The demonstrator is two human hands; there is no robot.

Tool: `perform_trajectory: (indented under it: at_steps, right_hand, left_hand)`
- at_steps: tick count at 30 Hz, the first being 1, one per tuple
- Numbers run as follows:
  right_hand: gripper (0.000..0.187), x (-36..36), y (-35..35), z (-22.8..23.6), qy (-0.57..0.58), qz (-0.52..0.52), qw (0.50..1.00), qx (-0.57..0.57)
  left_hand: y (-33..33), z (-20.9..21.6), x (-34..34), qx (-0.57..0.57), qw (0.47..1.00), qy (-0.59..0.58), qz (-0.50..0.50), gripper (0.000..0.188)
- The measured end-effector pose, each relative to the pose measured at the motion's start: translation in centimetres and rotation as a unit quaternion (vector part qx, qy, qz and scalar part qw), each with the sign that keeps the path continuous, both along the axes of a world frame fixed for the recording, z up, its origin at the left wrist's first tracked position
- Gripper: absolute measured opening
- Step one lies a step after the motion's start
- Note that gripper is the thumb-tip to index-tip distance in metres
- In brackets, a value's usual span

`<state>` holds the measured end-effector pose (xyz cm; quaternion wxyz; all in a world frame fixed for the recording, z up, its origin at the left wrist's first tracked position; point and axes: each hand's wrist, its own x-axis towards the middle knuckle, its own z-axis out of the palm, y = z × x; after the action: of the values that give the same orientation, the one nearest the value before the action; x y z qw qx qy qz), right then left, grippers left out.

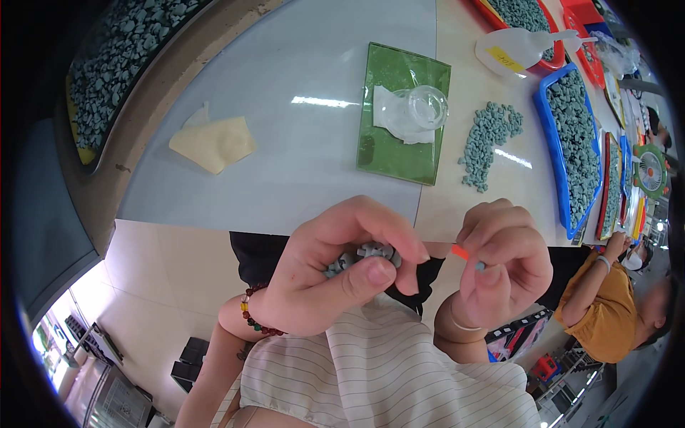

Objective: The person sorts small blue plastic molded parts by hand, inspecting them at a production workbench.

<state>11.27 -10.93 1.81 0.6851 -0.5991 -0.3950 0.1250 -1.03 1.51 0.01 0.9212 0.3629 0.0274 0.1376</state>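
My left hand (314, 274) is curled round several small grey-green plastic pieces (378, 250), which show between its thumb and fingers. To its right, at about the same height, my right hand (510, 260) is closed in a pinch. From its fingers sticks out a small orange tip (459, 252), mostly hidden. One tiny grey-green piece (480, 267) shows at its thumb. Both hands are in front of the table's near edge, apart from each other. On the table beyond the right hand lies a loose pile of small grey-green pieces (479, 148).
A green glass plate (399, 63) carries a folded white tissue (387, 118) and a clear round dish (428, 107). Left lies a cream cloth (214, 143). On the right are a squeeze bottle (514, 46) and a blue tray (554, 135) of pieces. A person (606, 307) sits farther right.
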Motion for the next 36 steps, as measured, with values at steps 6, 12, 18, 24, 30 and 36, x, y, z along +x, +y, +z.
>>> perform_trajectory:
  at_steps: [6, 12, 18, 24, 30, 36]
  right_hand:
    - [0.02, -0.9, 0.7, 0.0, -0.059, -0.015, 0.998, -0.025]
    - [0.015, -0.6, 0.7, 0.1, -0.014, 0.046, 0.999, 0.013]
    - [0.015, -0.5, 0.6, -0.2, 0.001, 0.042, 0.999, 0.027]
    - [0.017, -0.6, 0.7, 0.2, -0.028, 0.037, 0.999, -0.004]
    - [0.023, -1.0, 1.1, 0.5, -0.013, 0.01, 1.0, -0.015]
    - [0.025, -0.9, 1.1, 0.4, -0.053, 0.016, 0.998, -0.034]
  left_hand:
    - [0.2, -0.6, -0.2, 0.051, 0.999, -0.004, 0.006, 0.01]
    - [0.5, -0.7, -0.8, 0.024, 0.999, 0.02, -0.029, 0.012]
    - [-0.4, 1.1, 0.5, 0.103, 0.986, 0.104, 0.077, 0.028]
    - [-0.8, 0.2, 0.0, 0.014, 0.998, 0.001, 0.067, 0.023]
    - [-0.7, -0.3, -0.3, 0.167, 0.982, -0.011, 0.089, 0.023]
    - [-0.7, -0.5, -0.3, 0.232, 0.963, 0.004, 0.138, 0.026]
